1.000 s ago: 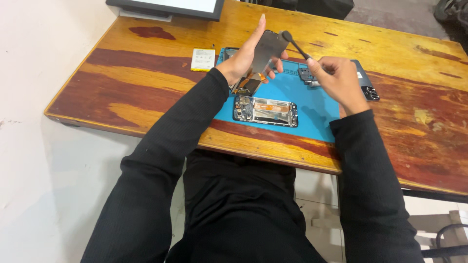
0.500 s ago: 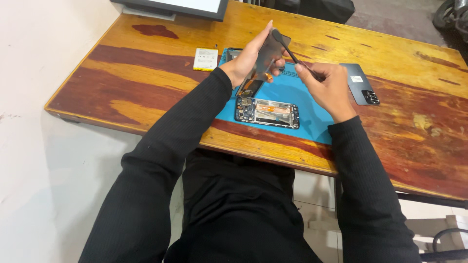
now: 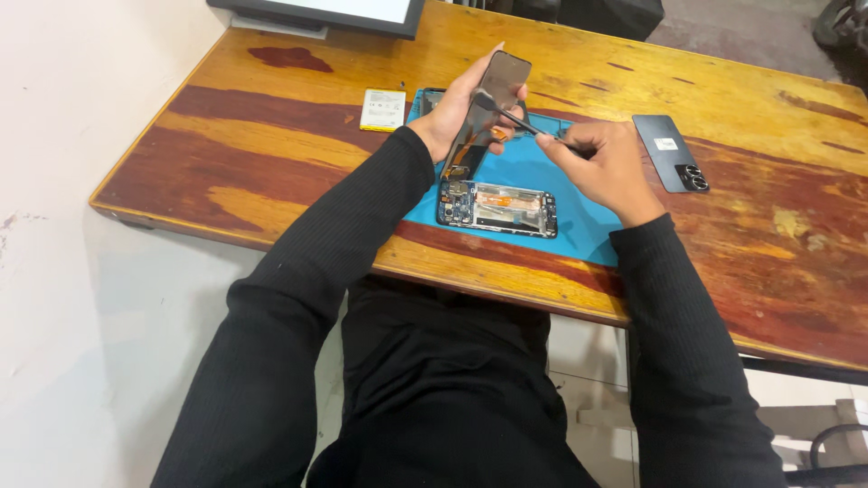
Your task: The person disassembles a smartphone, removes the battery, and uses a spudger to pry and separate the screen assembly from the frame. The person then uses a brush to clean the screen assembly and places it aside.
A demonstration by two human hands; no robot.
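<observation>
A screen panel (image 3: 488, 104) is held tilted above the blue mat (image 3: 579, 230), gripped by the left hand (image 3: 457, 113) along its edge. A thin dark tool (image 3: 515, 117) is pinched in the right hand (image 3: 601, 167), its tip set against the panel's face. Below, an opened phone frame (image 3: 497, 208) lies on the mat; a back cover (image 3: 669, 152) and a battery (image 3: 383, 109) rest apart on the surface (image 3: 768, 271). Step judged: work with the tool on the panel. Next move likely calls for light, steady tip pressure while the panel is kept firm.

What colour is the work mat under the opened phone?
Blue work mat, clearest in the head view.
</observation>
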